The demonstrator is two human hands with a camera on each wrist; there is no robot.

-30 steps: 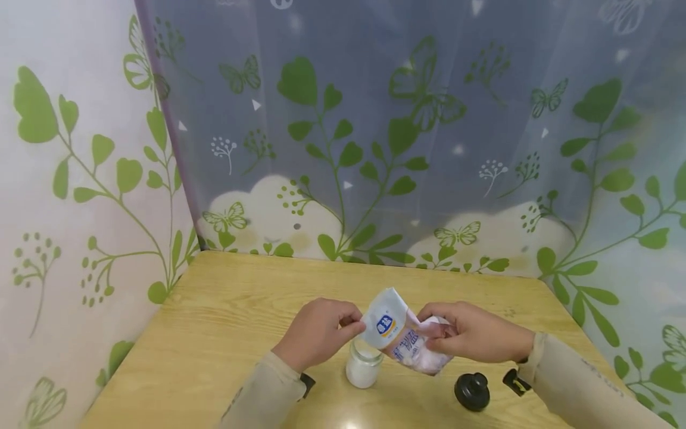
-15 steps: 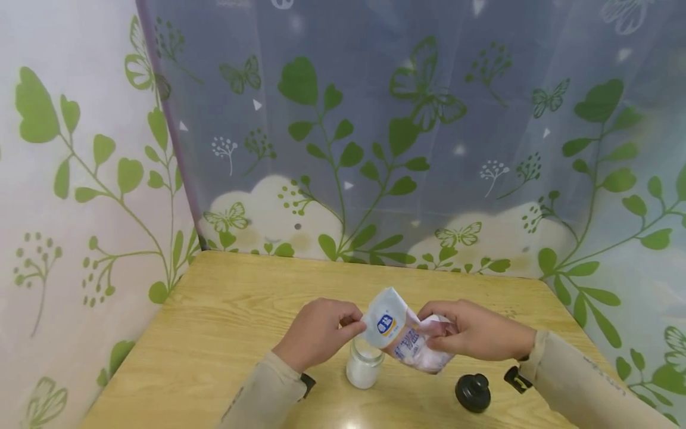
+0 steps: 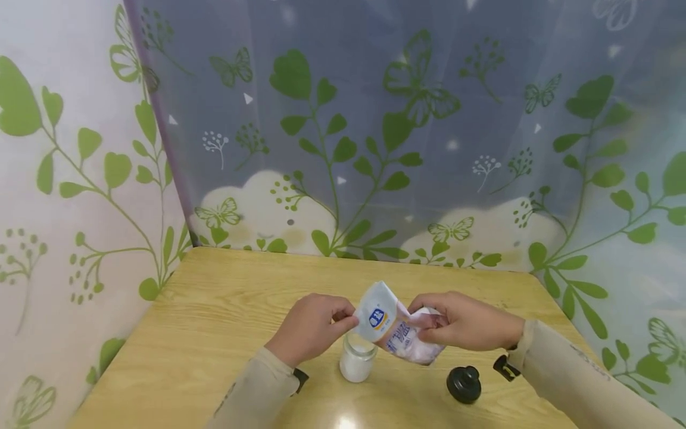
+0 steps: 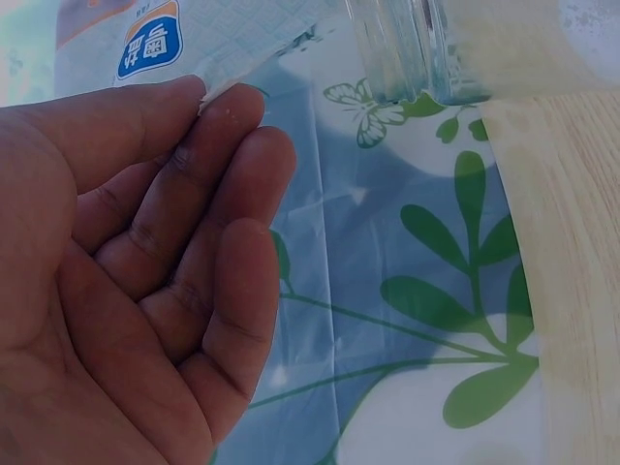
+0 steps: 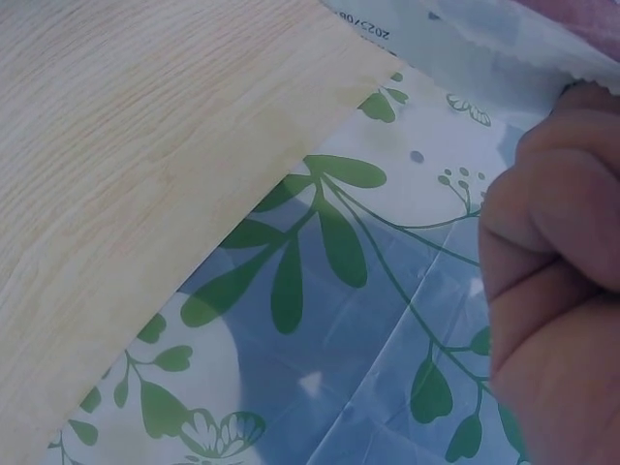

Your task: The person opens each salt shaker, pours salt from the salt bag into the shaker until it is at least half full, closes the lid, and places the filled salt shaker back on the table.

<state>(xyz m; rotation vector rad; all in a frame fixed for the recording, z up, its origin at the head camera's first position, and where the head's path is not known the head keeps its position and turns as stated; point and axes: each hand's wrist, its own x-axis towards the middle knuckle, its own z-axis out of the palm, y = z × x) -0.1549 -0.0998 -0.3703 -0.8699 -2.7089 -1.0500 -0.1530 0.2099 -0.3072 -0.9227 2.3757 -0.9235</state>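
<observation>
A white and pink plastic salt bag point(image 3: 399, 336) with a blue logo hangs tilted between both hands, its corner over a glass jar point(image 3: 358, 360). The jar stands on the table with white contents in it. Thumb and forefinger of my left hand point(image 3: 316, 326) pinch the bag's corner; the left wrist view shows this pinch, the other fingers of that hand point(image 4: 184, 242) loosely bent. My right hand point(image 3: 466, 322) grips the bag's body from the right. In the right wrist view only part of that hand point(image 5: 562, 223) appears, beside the bag's edge point(image 5: 465, 58).
A black knobbed lid point(image 3: 464, 384) lies on the wooden table point(image 3: 225, 310), right of the jar and below my right wrist. Curtains point(image 3: 343, 149) printed with leaves and butterflies rise behind the table and at both sides.
The head view has shifted slightly, so everything sits a little further left and up. Both hands keep their hold on the salt bag above the jar, with no clear movement.
</observation>
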